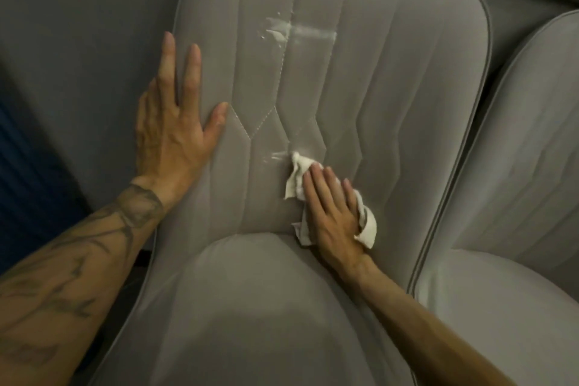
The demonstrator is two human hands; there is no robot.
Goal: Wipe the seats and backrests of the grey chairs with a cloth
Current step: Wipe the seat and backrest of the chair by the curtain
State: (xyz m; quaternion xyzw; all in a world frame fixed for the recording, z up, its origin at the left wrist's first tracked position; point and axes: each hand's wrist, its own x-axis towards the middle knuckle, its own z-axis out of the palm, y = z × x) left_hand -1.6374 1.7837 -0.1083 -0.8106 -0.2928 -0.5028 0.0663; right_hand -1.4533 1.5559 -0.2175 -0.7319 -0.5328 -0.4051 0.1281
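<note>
A grey padded chair fills the view, its stitched backrest [391,78] ahead and its seat [250,307] below. My right hand [332,213] presses a crumpled white cloth [296,175] flat against the lower backrest with straight fingers; the cloth sticks out above and to the right of the hand. My left hand [175,122] lies flat with spread fingers on the backrest's left edge. White smears [297,30] mark the upper middle of the backrest, and a smaller streak [277,156] sits just left of the cloth.
A second grey chair [517,166] stands close on the right, its backrest and seat touching or nearly touching the first. A plain grey wall [78,25] lies behind on the left, with a dark blue surface [22,166] at the far left.
</note>
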